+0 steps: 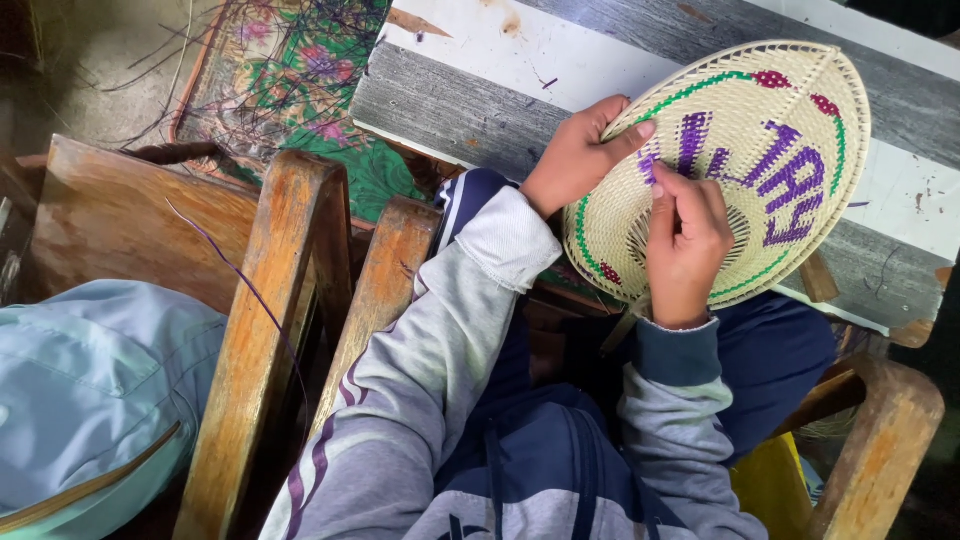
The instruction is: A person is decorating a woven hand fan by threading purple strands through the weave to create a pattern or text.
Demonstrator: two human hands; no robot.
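Head view looks down on two hands at work on a round woven fan (760,130). The left hand (578,155) grips the fan's near-left rim, thumb laid over the top face and the other fingers hidden beneath. The right hand (686,245) rests on the fan's face close to its centre, fingertips pinched narrowly together against the weave beside purple stitched shapes; whether a strand sits between them is too small to tell.

The fan is held tilted over the person's lap, its far edge over a grey and white striped counter (480,90); whether it touches the counter I cannot tell. It is pale straw with a green line curving near the border and small red patches. It looks light, thin and fairly stiff, with some spring, and its plaited surface should give friction rather than slip. The rim, where the weave is bound, seems the firmest place to hold; pressure mid-face would likely bend or crack the strips.

Further out, wooden chair arms (270,320) frame the person's grey sleeves. A loose purple strand (250,285) trails across the wood, and a pale blue cap (90,400) lies at the lower left. A flowered mat (290,90) covers the floor beyond.
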